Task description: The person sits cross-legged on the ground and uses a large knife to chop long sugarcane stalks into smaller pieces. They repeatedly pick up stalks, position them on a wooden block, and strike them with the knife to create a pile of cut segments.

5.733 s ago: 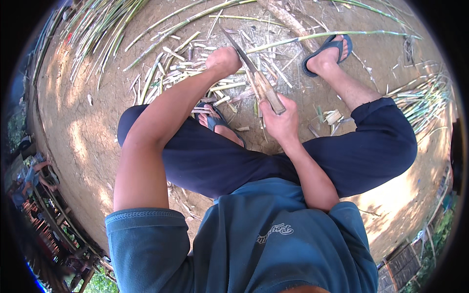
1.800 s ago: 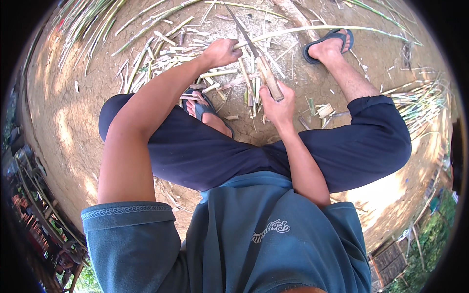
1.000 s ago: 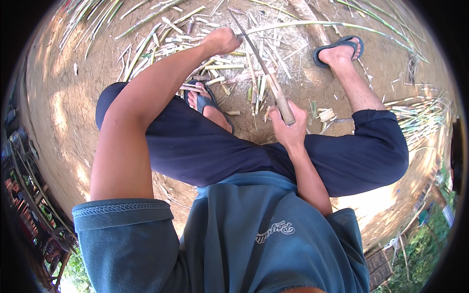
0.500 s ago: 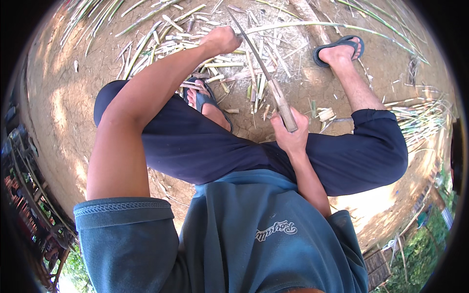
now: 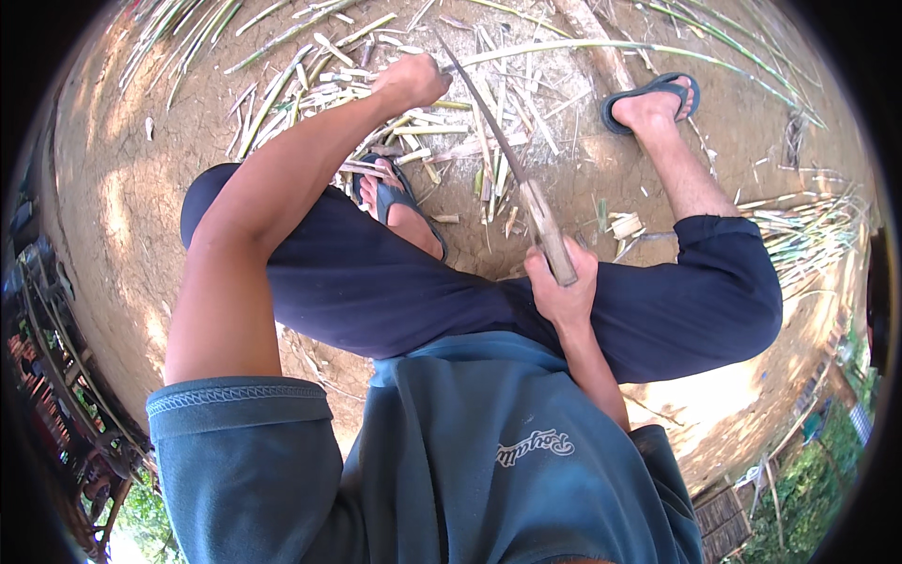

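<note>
My left hand [image 5: 413,83], reached out ahead, is closed around the near end of a long pale-green stalk [image 5: 601,43]. That stalk runs off to the right in a shallow curve. In my closed right hand [image 5: 568,287], near my lap, is the wooden handle of a long knife [image 5: 548,230]. Its narrow dark blade slants away to the upper left, and its tip overlaps the stalk in view, just right of my left hand. Whether blade and stalk touch, I cannot tell. Cut stalk pieces [image 5: 329,94] lie scattered below and beside my left hand.
A wooden log [image 5: 597,47] lies at the far centre. Bundled stalks lie at the far left [image 5: 174,38] and at the right [image 5: 808,235]. My sandalled feet [image 5: 399,197] [image 5: 653,101] flank the littered dirt ground.
My left hand has drawn slightly left with the stalk. My right hand has come a little nearer my body, pulling the knife back along with it.
</note>
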